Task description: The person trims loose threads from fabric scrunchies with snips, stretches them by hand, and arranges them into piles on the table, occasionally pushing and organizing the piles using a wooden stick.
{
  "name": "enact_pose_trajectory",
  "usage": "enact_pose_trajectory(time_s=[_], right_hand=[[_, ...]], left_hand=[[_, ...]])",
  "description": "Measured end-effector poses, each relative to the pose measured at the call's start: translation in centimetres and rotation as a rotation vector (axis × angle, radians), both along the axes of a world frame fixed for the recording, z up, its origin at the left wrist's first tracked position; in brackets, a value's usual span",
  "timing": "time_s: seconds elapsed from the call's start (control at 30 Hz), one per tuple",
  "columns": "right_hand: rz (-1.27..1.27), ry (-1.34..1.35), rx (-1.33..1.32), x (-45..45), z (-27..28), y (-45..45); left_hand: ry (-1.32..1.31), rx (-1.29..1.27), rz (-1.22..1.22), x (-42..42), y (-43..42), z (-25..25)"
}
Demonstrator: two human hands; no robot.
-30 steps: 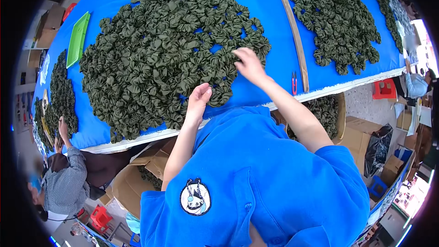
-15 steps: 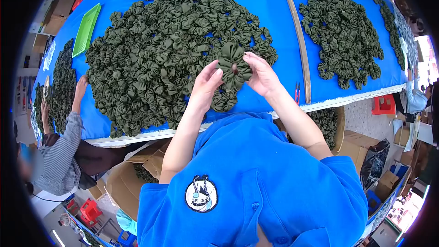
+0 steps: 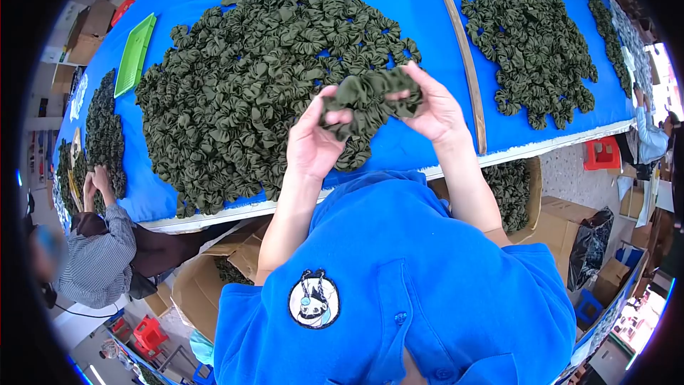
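A dark green fabric scrunchie [image 3: 367, 103] is stretched sideways between my hands, above the near edge of the big pile. My left hand [image 3: 313, 139] grips its left end, fingertips poking through the loop. At the other end, my right hand [image 3: 436, 110] holds it with fingers inside the loop and thumb outside. Beneath and to the left spreads a large pile of similar scrunchies [image 3: 249, 78] on the blue table cover [image 3: 410, 150].
Right of a wooden strip [image 3: 463, 50] lies a second scrunchie pile [image 3: 531, 43]. A green tray [image 3: 134, 57] sits at the far left. A co-worker in a checked sleeve [image 3: 100, 260] handles things there. Cardboard boxes [image 3: 196, 289] stand below the table edge.
The scrunchie went from a round, open shape to being pulled wide between my hands. My right hand moved right, and its forearm covers the red-handled snips. The co-worker's hands came together.
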State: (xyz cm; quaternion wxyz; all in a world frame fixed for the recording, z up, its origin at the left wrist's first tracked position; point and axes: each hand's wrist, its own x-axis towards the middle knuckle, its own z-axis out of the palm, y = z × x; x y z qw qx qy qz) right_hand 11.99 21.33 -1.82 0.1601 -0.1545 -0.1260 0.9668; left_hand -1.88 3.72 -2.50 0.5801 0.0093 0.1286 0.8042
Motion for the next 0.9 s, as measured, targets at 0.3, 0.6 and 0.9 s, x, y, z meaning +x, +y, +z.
enact_pose_trajectory(time_s=[0.3, 0.6, 0.9], right_hand=[[0.007, -0.175, 0.423, -1.2, 2.1, -3.2], [0.214, -0.472, 0.724, 4.1, -0.8, -1.0], [-0.709, -0.981, 1.271, 11.0, -2.6, 16.0]], left_hand=[[0.775, -0.389, 0.051, -0.4, 1.7, 0.3], [0.897, -0.482, -0.111, 2.2, 0.5, -3.4], [0.572, -0.698, -0.021, 1.3, -2.6, -8.0]])
